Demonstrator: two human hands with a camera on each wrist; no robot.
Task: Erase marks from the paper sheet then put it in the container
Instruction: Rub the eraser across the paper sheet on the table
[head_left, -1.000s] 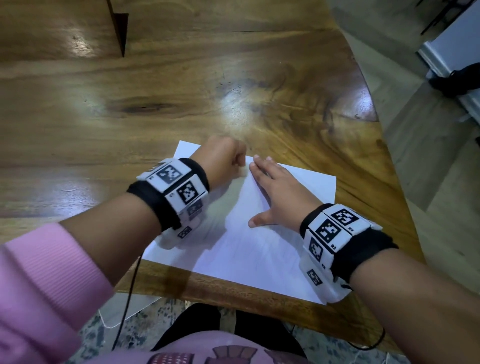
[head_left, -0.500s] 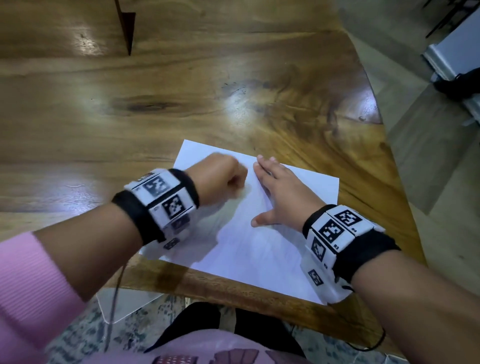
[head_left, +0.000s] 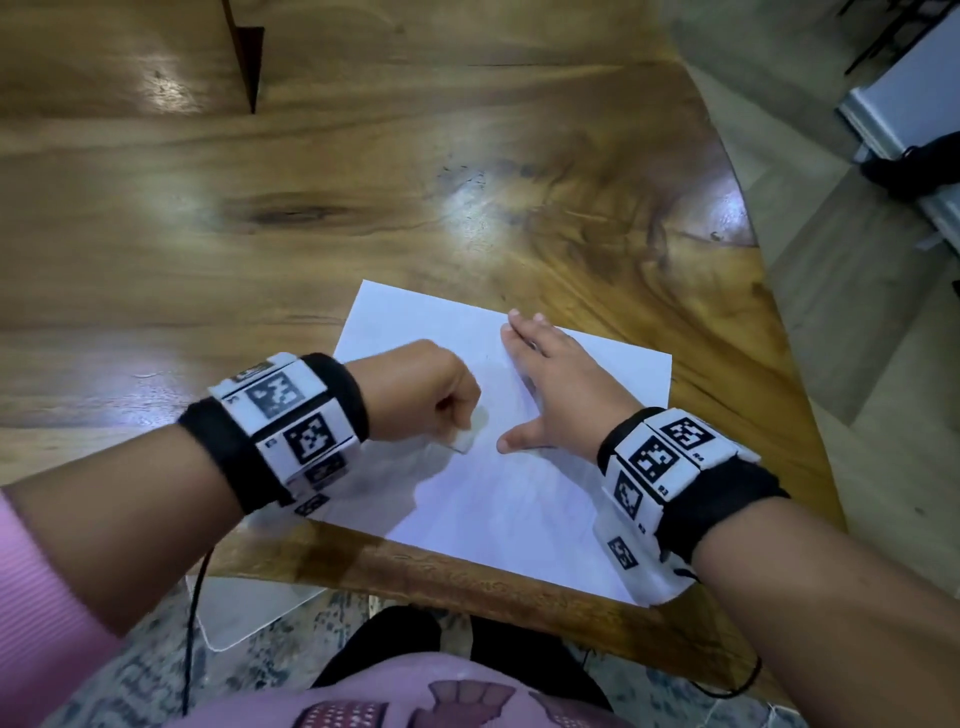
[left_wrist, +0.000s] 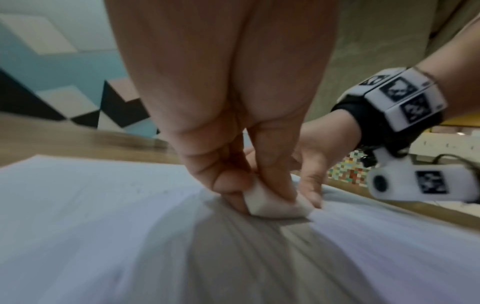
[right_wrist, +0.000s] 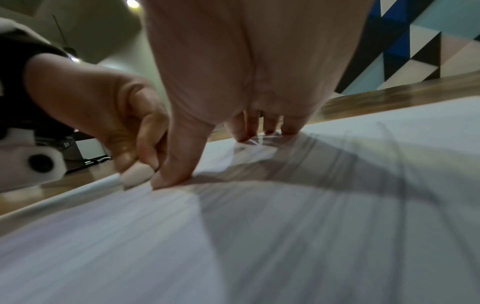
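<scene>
A white paper sheet (head_left: 498, 499) lies near the front edge of the wooden table (head_left: 363, 208). My left hand (head_left: 431, 395) is curled in a fist and pinches a white eraser (head_left: 467, 436), whose lower face presses on the sheet. The eraser (left_wrist: 272, 203) shows between thumb and fingers in the left wrist view, and again as a white eraser (right_wrist: 136, 174) in the right wrist view. My right hand (head_left: 561, 389) lies flat on the sheet just right of the eraser, fingers straight, thumb spread toward it. Faint pencil marks (head_left: 488, 358) sit near its fingertips (right_wrist: 259, 131).
The table's curved right edge (head_left: 779, 322) drops to the floor. A clear plastic container (head_left: 249, 608) shows below the table's front edge at lower left. A dark wedge-shaped gap (head_left: 244, 57) cuts the tabletop at the far left.
My left hand has slid the eraser toward me along the sheet, from near the right fingertips to beside the right thumb. The right hand has stayed flat on the sheet.
</scene>
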